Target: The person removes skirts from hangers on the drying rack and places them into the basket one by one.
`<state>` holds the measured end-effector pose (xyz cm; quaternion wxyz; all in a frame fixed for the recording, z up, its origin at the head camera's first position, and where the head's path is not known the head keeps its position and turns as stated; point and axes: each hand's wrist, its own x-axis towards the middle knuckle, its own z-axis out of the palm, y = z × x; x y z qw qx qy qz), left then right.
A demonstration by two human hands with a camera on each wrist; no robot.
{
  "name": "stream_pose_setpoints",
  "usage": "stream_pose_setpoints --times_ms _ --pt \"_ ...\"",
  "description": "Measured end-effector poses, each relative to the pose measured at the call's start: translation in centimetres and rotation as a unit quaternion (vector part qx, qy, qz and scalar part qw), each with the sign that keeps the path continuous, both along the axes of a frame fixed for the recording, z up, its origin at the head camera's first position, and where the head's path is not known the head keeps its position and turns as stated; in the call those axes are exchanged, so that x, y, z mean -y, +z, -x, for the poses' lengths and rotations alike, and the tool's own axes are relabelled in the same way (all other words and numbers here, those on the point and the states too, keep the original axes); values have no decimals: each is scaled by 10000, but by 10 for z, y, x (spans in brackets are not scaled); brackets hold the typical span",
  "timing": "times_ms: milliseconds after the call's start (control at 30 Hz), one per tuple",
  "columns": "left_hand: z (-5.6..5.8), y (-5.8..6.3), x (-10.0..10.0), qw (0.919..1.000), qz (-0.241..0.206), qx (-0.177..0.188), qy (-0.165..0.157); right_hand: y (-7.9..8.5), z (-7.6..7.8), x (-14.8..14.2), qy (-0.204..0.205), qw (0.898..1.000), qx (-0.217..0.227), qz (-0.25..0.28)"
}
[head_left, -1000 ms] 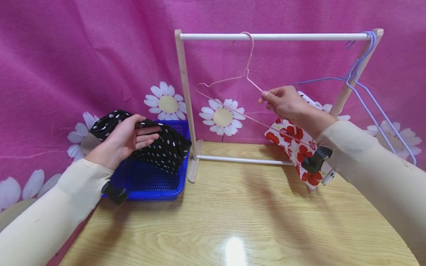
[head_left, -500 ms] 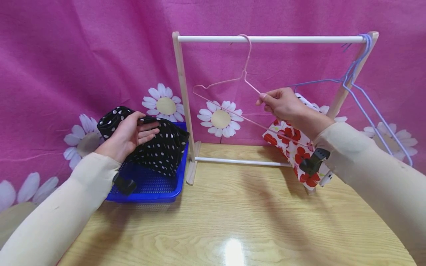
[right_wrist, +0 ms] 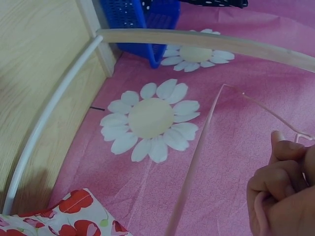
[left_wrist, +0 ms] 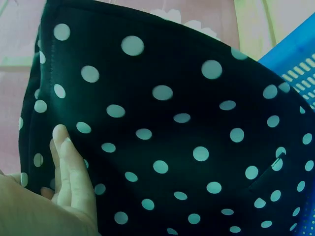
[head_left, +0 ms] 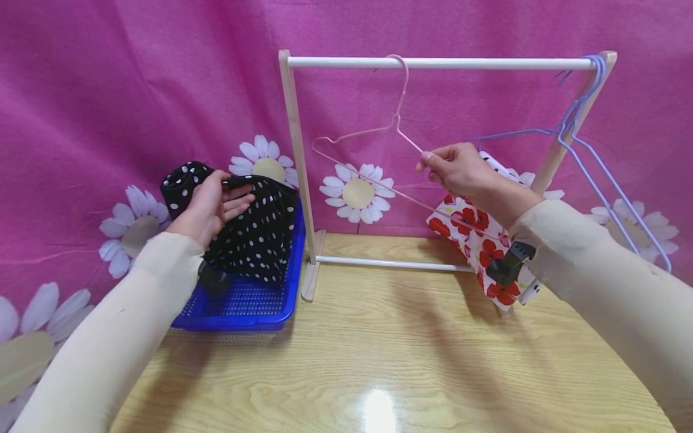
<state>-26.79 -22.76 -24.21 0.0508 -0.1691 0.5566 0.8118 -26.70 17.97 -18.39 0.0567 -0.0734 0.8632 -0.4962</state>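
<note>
A black garment with white dots (head_left: pixel 254 234) is raised over the blue basket (head_left: pixel 271 313) at the left. My left hand (head_left: pixel 208 207) lies against it, palm showing and fingers straight. In the left wrist view the fingers (left_wrist: pixel 74 172) are extended across the dotted cloth (left_wrist: pixel 162 162); part of the hand's contact is hidden by the fabric. A pink clothes hanger (head_left: pixel 368 129) hangs by its hook from the white rail. With thumb and fingers my right hand (head_left: pixel 460 168) pinches its right shoulder. The right wrist view shows curled fingers around the pink wire (right_wrist: pixel 268 105).
The wooden clothes rack (head_left: pixel 295 144) stands on the table (head_left: pixel 346 349), with its white top rail (head_left: pixel 487 63). Blue hangers (head_left: pixel 574 120) hang at its right end. Red-flowered white cloth (head_left: pixel 487 252) lies beneath them. A pink daisy-printed curtain (head_left: pixel 189 78) covers the back.
My left hand has shifted slightly right and up with the dotted garment, whose hanging part is more upright over the basket. The right hand keeps its pinch on the hanger. The view has shifted a little.
</note>
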Motion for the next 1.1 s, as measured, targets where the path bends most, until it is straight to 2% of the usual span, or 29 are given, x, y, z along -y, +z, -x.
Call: stream_pose_setpoints --times_ms 267,567,767,1100 --pt "15 -9 5 9990 -321 -220 242 0 0 -2 -1 9999 -42 -154" --pt "24 -17 12 9963 -690 -273 423 -2 1 0 51 9999 -84 -90" --pt "32 -27 10 9966 -645 -87 508 -2 1 0 39 10000 -49 -52" --pt "42 -52 12 9957 -425 394 729 -2 2 0 24 10000 -13 -37"
